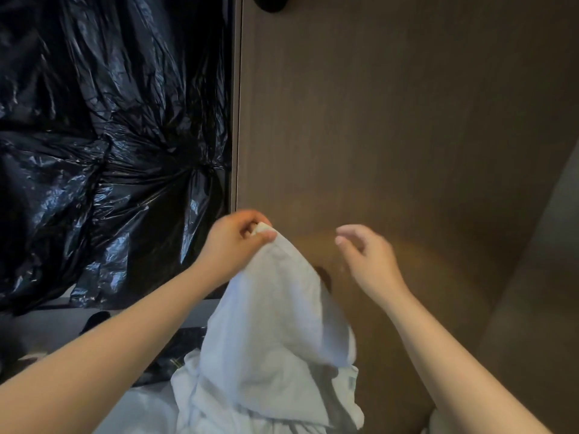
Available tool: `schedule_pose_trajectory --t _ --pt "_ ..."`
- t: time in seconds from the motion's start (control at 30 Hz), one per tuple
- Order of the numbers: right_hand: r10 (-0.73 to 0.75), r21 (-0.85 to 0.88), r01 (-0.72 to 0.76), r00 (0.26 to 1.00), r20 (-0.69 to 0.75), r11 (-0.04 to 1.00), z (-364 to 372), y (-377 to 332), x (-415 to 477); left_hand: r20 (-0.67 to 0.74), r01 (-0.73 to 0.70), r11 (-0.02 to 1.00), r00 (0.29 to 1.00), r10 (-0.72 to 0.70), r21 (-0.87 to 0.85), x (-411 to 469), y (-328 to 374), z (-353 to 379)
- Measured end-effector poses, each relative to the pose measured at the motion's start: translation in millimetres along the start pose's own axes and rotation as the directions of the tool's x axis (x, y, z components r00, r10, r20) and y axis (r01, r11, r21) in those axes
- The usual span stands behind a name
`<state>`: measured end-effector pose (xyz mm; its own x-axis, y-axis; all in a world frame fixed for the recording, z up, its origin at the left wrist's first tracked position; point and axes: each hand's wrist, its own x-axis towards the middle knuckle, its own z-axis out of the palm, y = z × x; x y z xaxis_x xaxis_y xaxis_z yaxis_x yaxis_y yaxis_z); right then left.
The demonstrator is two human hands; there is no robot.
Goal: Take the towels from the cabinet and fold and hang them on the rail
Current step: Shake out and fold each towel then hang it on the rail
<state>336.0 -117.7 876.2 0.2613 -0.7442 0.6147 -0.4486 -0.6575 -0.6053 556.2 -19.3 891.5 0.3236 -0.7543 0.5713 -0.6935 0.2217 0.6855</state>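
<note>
A white towel (269, 327) hangs in a loose drape at the lower middle of the head view. My left hand (235, 242) pinches its top corner between thumb and fingers and holds it up in front of the brown cabinet door. My right hand (366, 255) hovers just right of that corner with its fingers loosely curled, apart from the cloth and holding nothing. More white cloth (200, 402) lies bunched below the hanging towel. No rail is in view.
A brown wooden cabinet door (391, 120) fills the right half, with a dark knob (271, 3) at the top edge. Crinkled black plastic sheeting (109, 136) covers the left side. A grey surface (47, 327) runs below the plastic.
</note>
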Motion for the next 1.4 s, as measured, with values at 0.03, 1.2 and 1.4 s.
schedule_pose_trajectory --t 0.03,1.2,1.4 --pt "-0.007 0.076 0.001 0.997 0.081 0.997 8 -8 -9 0.034 -0.016 1.000 0.999 0.016 -0.016 -4 2 6" --pt "-0.029 0.406 0.014 0.999 0.031 0.914 13 -33 -42 0.256 -0.041 0.979 0.962 0.092 -0.197 -75 -6 20" --pt "0.045 0.340 0.023 0.981 -0.190 0.940 -24 -22 -3 0.320 -0.045 0.999 0.946 0.047 -0.013 -74 -37 21"
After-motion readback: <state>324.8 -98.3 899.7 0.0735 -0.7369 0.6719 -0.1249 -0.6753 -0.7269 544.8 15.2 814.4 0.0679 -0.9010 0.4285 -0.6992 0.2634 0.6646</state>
